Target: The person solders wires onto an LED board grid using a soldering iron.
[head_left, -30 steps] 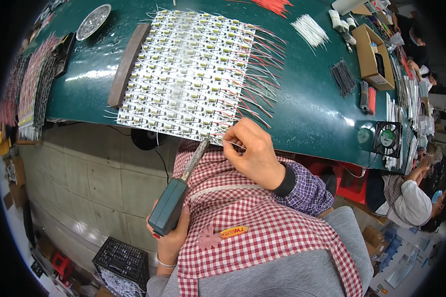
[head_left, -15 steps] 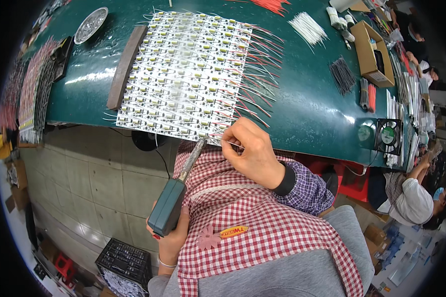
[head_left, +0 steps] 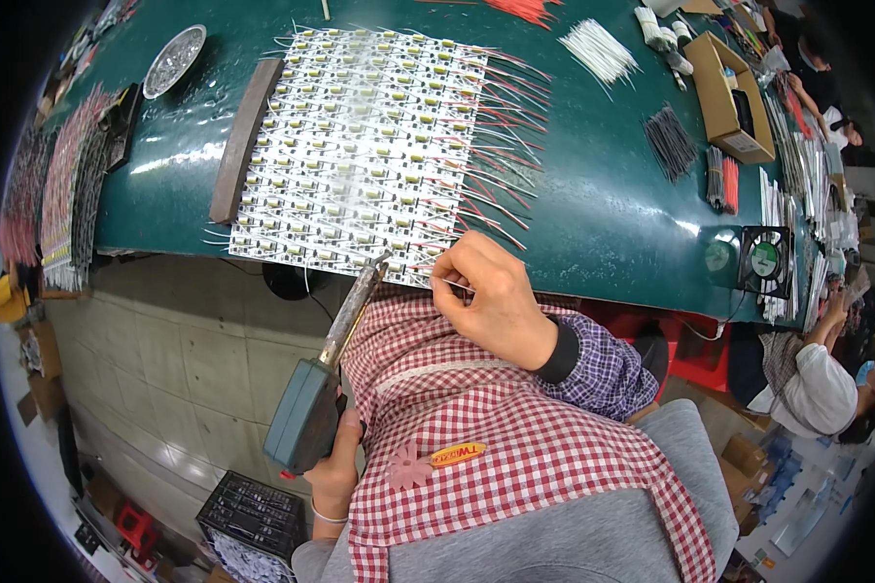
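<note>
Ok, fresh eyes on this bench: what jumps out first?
Probably the sheet of white circuit boards in the middle of the green table, with red and white wires fanning off its right edge. Then, at its near edge, the green-handled soldering iron in the left grip, and the right grip pinching a thin strand by the near right corner.

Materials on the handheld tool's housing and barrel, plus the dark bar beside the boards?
Housing: probably moulded plastic; smooth, satin grey-green with squared edges.
Barrel: likely metal; silvery-grey, stained and mottled.
Dark bar: matte brown and blocky, so possibly wood, but painted metal isn't ruled out.
</note>
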A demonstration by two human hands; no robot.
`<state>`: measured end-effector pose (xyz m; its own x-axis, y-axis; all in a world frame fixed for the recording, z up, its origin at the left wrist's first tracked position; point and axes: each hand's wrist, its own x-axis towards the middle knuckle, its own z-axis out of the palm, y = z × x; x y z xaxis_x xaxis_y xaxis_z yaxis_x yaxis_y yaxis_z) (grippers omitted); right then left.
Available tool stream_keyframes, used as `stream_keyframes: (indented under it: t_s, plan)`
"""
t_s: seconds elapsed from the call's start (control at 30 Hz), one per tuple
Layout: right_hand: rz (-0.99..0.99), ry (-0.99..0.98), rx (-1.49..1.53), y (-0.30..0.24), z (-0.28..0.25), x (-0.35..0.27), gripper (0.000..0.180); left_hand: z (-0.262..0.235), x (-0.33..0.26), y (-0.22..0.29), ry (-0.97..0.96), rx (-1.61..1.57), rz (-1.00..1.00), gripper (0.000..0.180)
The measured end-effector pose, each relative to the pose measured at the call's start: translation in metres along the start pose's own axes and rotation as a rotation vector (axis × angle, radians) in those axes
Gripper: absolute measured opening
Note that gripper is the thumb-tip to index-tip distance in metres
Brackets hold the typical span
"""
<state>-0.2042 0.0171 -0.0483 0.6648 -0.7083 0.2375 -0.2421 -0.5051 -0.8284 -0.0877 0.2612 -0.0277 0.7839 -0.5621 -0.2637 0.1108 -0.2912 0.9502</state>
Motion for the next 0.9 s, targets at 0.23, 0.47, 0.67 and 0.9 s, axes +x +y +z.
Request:
stream_keyframes:
  t_s: [0.23,0.47,0.67,0.9]
  plan:
    - [-0.047,0.000,0.025,0.005,-0.016,0.007,0.010,0.034,0.027,0.021,0.036,-0.139,-0.047,0.045]
    - [0.145,0.463,-0.413,0.069,-0.150,0.027,0.007,0.048,0.043,0.026,0.041,-0.156,0.006,0.040]
    - [0.092,0.617,-0.880,0.144,-0.217,0.026,0.010,0.063,0.058,0.029,0.000,-0.109,0.015,0.036]
    - [0.146,0.540,-0.862,0.164,-0.223,0.039,0.011,0.076,0.062,0.037,0.029,-0.090,0.001,0.037]
